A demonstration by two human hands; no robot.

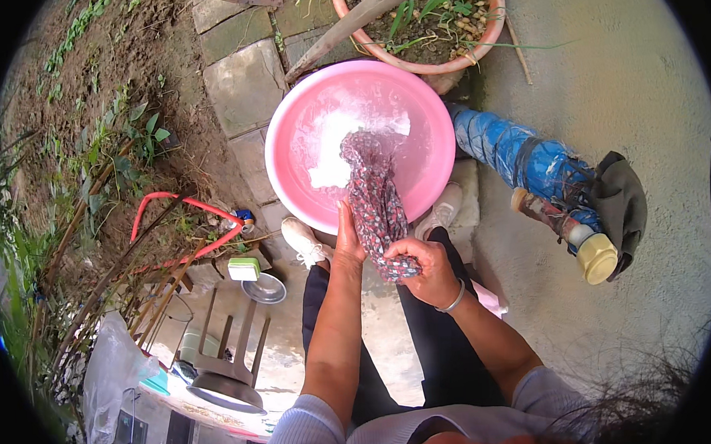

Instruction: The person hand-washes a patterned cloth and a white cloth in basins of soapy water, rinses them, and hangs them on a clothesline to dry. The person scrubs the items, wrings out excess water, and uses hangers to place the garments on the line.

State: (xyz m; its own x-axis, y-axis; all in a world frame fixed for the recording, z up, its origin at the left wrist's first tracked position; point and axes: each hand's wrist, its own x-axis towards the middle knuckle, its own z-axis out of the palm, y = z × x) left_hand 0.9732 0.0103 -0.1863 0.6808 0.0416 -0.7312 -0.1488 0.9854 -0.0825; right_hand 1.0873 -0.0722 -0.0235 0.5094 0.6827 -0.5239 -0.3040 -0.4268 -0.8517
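A dark cloth with a small red and white floral pattern [376, 197] hangs bunched lengthwise over a round pink basin [283, 169]. Its far end dips into the water, while its near end reaches over the basin's front rim. My right hand [424, 268], with a bangle on the wrist, is closed round the near end. Against the cloth's left side rests my left hand [349, 237], thumb side up, with some fingers hidden behind the fabric. Bright glare on the water [331, 143] hides part of the basin's inside.
My white shoes [304, 239] stand at the basin's near edge. A round planter [500, 29] and a wooden pole [361, 17] lie beyond it. To the right is a blue-wrapped pipe [520, 149] with a yellowish cap. Leftward are a red tube [202, 202], a soap box [244, 268] and a stool [227, 373].
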